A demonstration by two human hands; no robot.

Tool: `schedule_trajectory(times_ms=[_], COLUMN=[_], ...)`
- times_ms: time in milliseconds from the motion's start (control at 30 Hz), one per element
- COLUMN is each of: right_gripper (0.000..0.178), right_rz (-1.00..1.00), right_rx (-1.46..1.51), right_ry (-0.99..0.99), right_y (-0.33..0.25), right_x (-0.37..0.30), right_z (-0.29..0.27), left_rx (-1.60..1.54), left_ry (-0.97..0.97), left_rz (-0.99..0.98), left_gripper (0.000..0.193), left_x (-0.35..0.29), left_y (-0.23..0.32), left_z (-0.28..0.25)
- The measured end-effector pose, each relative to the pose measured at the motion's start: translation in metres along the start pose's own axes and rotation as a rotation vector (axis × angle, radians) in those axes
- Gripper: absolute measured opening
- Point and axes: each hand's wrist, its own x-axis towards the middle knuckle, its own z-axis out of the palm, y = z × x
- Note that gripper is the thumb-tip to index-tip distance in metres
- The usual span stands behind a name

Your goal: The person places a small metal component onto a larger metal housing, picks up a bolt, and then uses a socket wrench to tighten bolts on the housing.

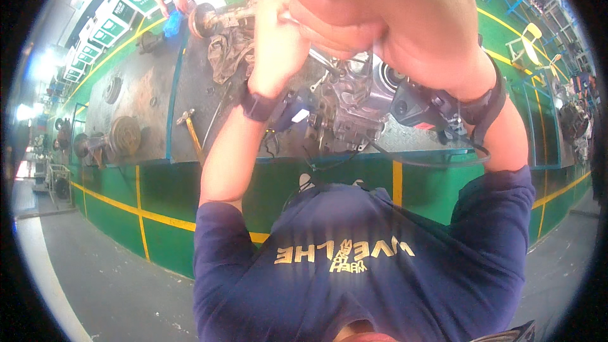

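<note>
A workshop with a green, yellow-lined floor [171,247] is seen around a dark, scuffed metal workbench [193,92]. The left hand [278,44] and right hand [392,16] are raised close together, fingers curled; whether anything is pinched cannot be told. Beyond and partly beneath them in view, a gearbox-like metal assembly [351,104] is set near the bench's front edge. Bench top is exposed to its right, bordered by a curved black cable [443,166]. Ribbed, greasy grey castings are shown.

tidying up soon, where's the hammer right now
In the head view, the hammer lies on the workbench left of centre, near the front edge, between the blue strip and the person's left forearm.
</note>
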Motion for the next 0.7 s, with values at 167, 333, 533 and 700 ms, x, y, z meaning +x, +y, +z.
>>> schedule_trajectory(times_ms=[167,333,533,700], right_gripper=[0.029,0.043,0.039,0.04], right_rz=[0.088,0.0,-0.219,-0.143], right_rx=[0.077,-0.393,-0.489,-0.544], right_ry=[-0.49,-0.457,-0.435,-0.327], right_y=[-0.002,-0.006,-0.007,-0.008], right_x=[0.018,0.041,0.047,0.049], right_z=[-0.008,-0.006,-0.009,-0.01], left_rx=[-0.231,-0.323,-0.437,-0.478], left_ry=[-0.195,-0.334,-0.494,-0.613], left_rz=[-0.252,-0.303,-0.383,-0.395], left_gripper=[0.014,0.019,0.025,0.03], left_x=[0.019,0.017,0.0,0.0], left_y=[-0.006,-0.01,-0.01,-0.007], left_z=[0.014,0.053,0.076,0.072])
